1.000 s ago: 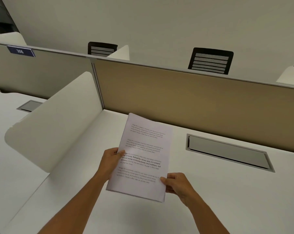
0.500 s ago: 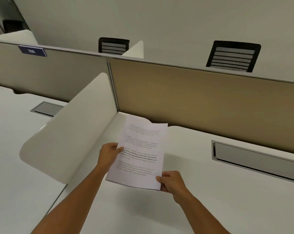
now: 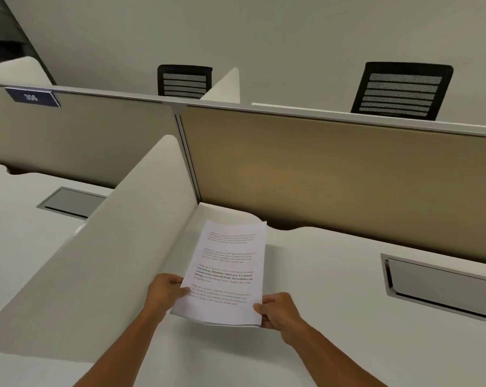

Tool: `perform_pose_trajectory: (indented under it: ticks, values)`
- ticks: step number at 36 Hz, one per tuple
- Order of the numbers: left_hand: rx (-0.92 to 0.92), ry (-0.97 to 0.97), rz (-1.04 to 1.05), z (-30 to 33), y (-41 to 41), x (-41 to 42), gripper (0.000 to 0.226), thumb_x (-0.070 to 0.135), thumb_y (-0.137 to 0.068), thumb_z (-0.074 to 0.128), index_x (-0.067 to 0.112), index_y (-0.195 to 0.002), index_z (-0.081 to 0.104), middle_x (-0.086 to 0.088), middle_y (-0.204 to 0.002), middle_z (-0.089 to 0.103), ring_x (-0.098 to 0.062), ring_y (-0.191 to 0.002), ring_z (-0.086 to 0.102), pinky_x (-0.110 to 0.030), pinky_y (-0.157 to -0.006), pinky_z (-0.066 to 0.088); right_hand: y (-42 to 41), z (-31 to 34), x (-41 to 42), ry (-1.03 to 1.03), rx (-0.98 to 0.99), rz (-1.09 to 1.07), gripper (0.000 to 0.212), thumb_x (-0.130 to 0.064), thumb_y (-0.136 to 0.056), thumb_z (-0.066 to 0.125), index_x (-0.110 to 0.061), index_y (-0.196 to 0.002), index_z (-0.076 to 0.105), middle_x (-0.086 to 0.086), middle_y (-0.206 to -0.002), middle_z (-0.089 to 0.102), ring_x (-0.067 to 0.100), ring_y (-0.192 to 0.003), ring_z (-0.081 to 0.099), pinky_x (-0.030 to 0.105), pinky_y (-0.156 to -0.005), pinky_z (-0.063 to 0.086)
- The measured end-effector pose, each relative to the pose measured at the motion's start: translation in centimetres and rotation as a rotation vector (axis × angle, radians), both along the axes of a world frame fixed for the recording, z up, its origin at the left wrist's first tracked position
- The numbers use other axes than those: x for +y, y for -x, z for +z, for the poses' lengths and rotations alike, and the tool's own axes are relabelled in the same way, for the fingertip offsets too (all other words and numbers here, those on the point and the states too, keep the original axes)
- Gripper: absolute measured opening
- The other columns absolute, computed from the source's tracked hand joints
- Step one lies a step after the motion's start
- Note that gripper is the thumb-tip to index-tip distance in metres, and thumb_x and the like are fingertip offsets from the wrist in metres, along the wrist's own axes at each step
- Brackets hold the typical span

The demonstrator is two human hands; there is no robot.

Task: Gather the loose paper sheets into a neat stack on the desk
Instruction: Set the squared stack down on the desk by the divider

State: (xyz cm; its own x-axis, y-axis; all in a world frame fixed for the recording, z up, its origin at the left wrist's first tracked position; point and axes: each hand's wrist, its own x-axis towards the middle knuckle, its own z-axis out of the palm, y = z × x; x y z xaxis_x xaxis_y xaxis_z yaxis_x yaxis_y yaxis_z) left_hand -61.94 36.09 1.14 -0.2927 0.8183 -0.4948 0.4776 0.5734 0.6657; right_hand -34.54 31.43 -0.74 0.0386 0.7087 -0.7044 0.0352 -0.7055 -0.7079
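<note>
Since half a second ago your view has swung left and your two hands have carried the paper stack closer to the white side divider, its far end now reaching toward the desk's back corner. You hold one stack of sheets, how many you cannot count, though a few layered edges show at its near end. Your left hand pinches its left edge, thumb on top; your right hand clamps the near right corner, thumb on top and fingers curled beneath. Its near end is lifted above the white desk; whether the far end touches the desk cannot be told. The top sheet is white, with four blocks of small print, the third partly bold, and its far edge curls upward. Two black chairs stand beyond the tan partition, two grey cable hatches are set into the desktops, and one blue number plate sits on the left partition.
</note>
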Motion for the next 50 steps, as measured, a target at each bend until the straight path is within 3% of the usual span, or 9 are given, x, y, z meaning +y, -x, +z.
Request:
perform_pose_trajectory:
  ticks: [8,17,23,30,37,42,44,46,50]
  values:
    - [0.086,-0.025,0.035,-2.1,1.0,5.1,0.025,0.003,-0.077,0.08,0.004,-0.101,0.077,-0.013,-0.101,0.077,-0.03,-0.089,0.069,-0.032,-0.077,0.054,2.1,-2.5,5.1,0.03,0.045,-0.031,0.009,0.005,-0.085,0.07,-0.001,-0.09,0.076,0.015,-0.104,0.078,0.029,-0.09,0.077,0.039,-0.07,0.065]
    - [0.145,-0.049,0.053,-4.5,2.0,9.1,0.027,0.001,-0.078,0.079,0.003,-0.105,0.076,-0.016,-0.105,0.076,-0.029,-0.087,0.069,-0.032,-0.084,0.055,4.6,-5.0,9.2,0.092,0.027,-0.034,0.023,0.006,-0.083,0.07,0.018,-0.102,0.066,0.023,-0.105,0.075,0.036,-0.097,0.074,0.047,-0.076,0.064]
    - [0.197,-0.014,0.066,-6.6,2.8,10.1,0.027,0.004,-0.077,0.08,0.005,-0.104,0.077,-0.015,-0.105,0.077,-0.027,-0.086,0.067,-0.029,-0.079,0.052,6.0,-6.7,9.9,0.124,-0.018,-0.037,0.016,0.003,-0.083,0.071,0.006,-0.099,0.072,0.018,-0.104,0.075,0.033,-0.092,0.075,0.045,-0.075,0.065]
    - [0.231,0.0,0.076,-8.7,3.0,10.1,0.025,0.003,-0.079,0.078,0.003,-0.104,0.077,-0.017,-0.104,0.076,-0.033,-0.093,0.07,-0.031,-0.082,0.054,6.8,-7.6,9.2,0.115,-0.137,-0.021,0.02,0.003,-0.077,0.069,0.013,-0.094,0.07,0.022,-0.097,0.077,0.036,-0.09,0.076,0.055,-0.08,0.062]
    - [0.258,-0.02,0.05,-9.4,3.0,9.8,0.028,0.002,-0.078,0.077,0.003,-0.106,0.073,-0.015,-0.106,0.076,-0.032,-0.095,0.07,-0.034,-0.086,0.052,7.0,-7.4,9.2,0.088,-0.316,0.036,0.011,-0.007,-0.072,0.079,-0.004,-0.076,0.069,0.014,-0.091,0.078,0.03,-0.085,0.076,0.045,-0.076,0.064]
    - [0.265,-0.035,0.032,-9.4,2.7,9.8,0.013,0.001,-0.08,0.073,0.003,-0.094,0.075,-0.014,-0.094,0.076,-0.025,-0.078,0.065,-0.026,-0.071,0.047,7.1,-6.7,9.3,0.101,-0.411,0.074,0.024,-0.017,-0.074,0.076,-0.004,-0.094,0.072,0.011,-0.097,0.078,0.027,-0.088,0.075,0.027,-0.065,0.057]
    - [0.299,-0.044,0.008,-9.5,2.6,9.8,0.005,0.006,-0.082,0.071,0.008,-0.078,0.07,-0.01,-0.081,0.071,-0.021,-0.069,0.058,-0.026,-0.065,0.044,7.3,-6.4,9.5,0.105,-0.446,0.062,0.026,-0.017,-0.077,0.071,-0.005,-0.1,0.069,0.01,-0.101,0.076,0.028,-0.091,0.074,0.027,-0.068,0.057]
    - [0.342,-0.055,-0.013,-9.7,2.5,9.8,0.017,0.012,-0.085,0.068,0.005,-0.07,0.063,-0.009,-0.071,0.065,-0.021,-0.064,0.055,-0.027,-0.062,0.042,7.7,-5.9,9.6,0.113,-0.465,0.05,0.023,-0.014,-0.08,0.067,-0.007,-0.102,0.066,0.01,-0.105,0.074,0.029,-0.094,0.073,0.029,-0.071,0.057]
    - [0.382,-0.076,-0.062,-9.8,2.3,10.0,0.016,0.017,-0.088,0.065,0.002,-0.081,0.065,-0.011,-0.082,0.066,-0.023,-0.073,0.057,-0.032,-0.068,0.047,8.7,-5.2,9.9,0.108,-0.439,0.04,0.024,-0.012,-0.081,0.063,-0.008,-0.105,0.064,0.009,-0.107,0.072,0.028,-0.093,0.072,0.028,-0.069,0.055]
